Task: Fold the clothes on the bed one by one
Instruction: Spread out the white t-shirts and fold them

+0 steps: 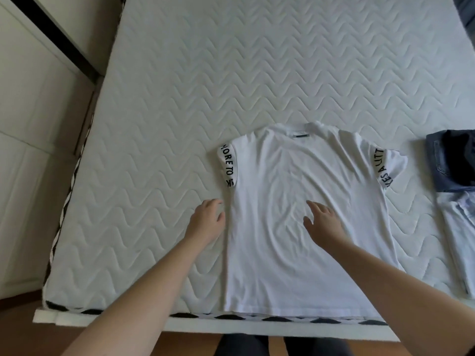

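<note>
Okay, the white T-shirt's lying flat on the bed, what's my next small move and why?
Probably grip the T-shirt's left edge with your left hand and fold that side inward. The shirt lies spread flat with neither side folded, and that hand sits open right beside the edge below the sleeve.

The white T-shirt [303, 201] reads "MORE TO" on one sleeve band, "A LITT" on the other.

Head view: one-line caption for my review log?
Both open hands, left and right, smooth a white T-shirt spread flat on the mattress.
</note>
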Tool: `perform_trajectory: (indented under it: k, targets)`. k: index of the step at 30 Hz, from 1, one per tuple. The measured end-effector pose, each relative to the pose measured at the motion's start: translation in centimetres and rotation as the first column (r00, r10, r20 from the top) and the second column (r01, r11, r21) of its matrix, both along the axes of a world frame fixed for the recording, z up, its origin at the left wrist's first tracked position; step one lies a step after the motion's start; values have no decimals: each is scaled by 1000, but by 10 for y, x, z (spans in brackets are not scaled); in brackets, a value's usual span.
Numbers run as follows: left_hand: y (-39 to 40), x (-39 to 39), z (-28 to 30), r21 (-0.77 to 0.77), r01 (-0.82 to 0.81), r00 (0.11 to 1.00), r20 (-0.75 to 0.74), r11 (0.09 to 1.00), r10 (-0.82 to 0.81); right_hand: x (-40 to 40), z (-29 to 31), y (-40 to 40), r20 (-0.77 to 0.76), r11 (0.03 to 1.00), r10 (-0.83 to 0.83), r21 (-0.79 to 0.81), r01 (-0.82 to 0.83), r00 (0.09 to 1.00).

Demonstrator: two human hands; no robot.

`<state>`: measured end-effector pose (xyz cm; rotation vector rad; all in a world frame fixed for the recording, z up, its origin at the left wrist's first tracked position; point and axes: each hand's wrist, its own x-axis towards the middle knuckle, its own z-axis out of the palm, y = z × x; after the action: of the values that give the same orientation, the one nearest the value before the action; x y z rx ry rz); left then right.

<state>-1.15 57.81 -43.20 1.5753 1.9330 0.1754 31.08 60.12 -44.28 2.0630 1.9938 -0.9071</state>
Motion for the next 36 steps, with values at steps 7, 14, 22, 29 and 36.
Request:
perform_trajectory:
  k: [7,14,22,29,36]
  targets:
    - [96,-22,-73,9,-21,999,40,1000,20,-52,-67,83,-40,998,66,-12,-67,997]
    - [181,-43,-160,-71,-291,913,277,954,300,-94,-138,147,-133,994,104,46,-99,986]
    - [231,-51,-208,-83,-253,926,266,964,266,-147,-168,170,-301,980,195,99,-172,934]
    - [247,-31,-185,18,-238,877,433,971,207,-153,-167,183,-486,995,-102,-58,85,868]
    - [260,-25,-160,-10,-116,975,190,993,115,-156,-169,190,-607,923,-378,-303,236,699]
